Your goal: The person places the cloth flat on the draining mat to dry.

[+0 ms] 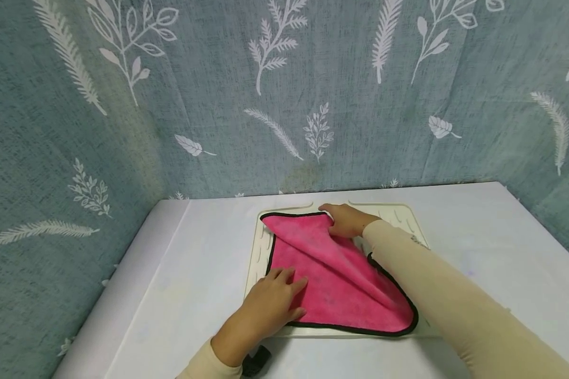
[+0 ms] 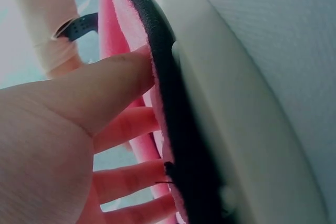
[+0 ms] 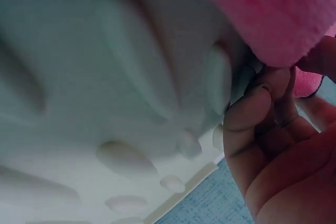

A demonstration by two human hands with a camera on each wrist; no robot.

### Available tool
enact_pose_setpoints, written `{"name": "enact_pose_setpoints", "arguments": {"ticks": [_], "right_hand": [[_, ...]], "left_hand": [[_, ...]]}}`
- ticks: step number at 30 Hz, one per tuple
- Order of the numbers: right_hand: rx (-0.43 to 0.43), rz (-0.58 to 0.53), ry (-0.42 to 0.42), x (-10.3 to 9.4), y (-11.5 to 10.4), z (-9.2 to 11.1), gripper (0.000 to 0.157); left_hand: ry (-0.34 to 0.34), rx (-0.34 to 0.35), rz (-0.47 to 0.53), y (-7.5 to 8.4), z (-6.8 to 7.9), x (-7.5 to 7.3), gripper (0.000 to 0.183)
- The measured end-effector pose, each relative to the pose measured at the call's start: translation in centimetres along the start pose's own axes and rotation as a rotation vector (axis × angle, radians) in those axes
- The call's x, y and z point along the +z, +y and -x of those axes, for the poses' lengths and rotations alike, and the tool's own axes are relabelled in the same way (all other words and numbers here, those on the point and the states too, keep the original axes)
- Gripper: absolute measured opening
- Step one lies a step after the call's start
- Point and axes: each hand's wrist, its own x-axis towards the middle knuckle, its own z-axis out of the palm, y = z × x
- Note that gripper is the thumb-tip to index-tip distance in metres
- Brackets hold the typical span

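Note:
A pink plush cloth [image 1: 334, 279] with a black border lies across a cream tray [image 1: 251, 276], its right part folded over in a diagonal crease. My right hand [image 1: 346, 220] pinches the cloth's far edge near the back of the tray. Curled fingers [image 3: 247, 109] meet the cloth's edge in the right wrist view, just over the tray's raised ridges. At the near left, my left hand [image 1: 270, 301] rests on the cloth with fingers spread. Its thumb [image 2: 113, 85] touches the black border [image 2: 163, 82] in the left wrist view.
The tray stands on a white table [image 1: 208, 263] close to the back wall. Blue-grey leaf-patterned fabric [image 1: 218, 105] covers the back and sides. A black wrist strap [image 1: 256, 360] shows beneath my left wrist. My right sleeve [image 1: 445, 284] crosses the tray's right side.

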Motion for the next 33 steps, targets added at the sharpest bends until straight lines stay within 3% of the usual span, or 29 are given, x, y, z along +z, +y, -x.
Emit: {"name": "enact_pose_setpoints", "arguments": {"ticks": [6,18,21,27,33], "right_hand": [[-0.048,0.042,0.043,-0.4,-0.1,-0.1,0.040],[-0.157,-0.029,0.284,-2.4,0.8,1.4,0.015],[-0.130,-0.085,0.306,-3.3,1.4,1.9,0.015],[0.002,-0.226,0.304,-5.0,2.5,2.7,0.015],[0.009,-0.263,0.329,-5.9,2.8,3.2,0.011]], "left_hand": [[0.007,-0.015,0.010,0.0,0.0,-0.3,0.055],[0.010,-0.010,0.021,0.2,0.1,-0.2,0.054],[0.009,-0.008,0.027,0.3,0.1,-0.2,0.054],[0.009,-0.005,0.032,0.4,0.0,-0.2,0.053],[0.009,-0.004,0.036,0.5,0.0,-0.2,0.054]]}}
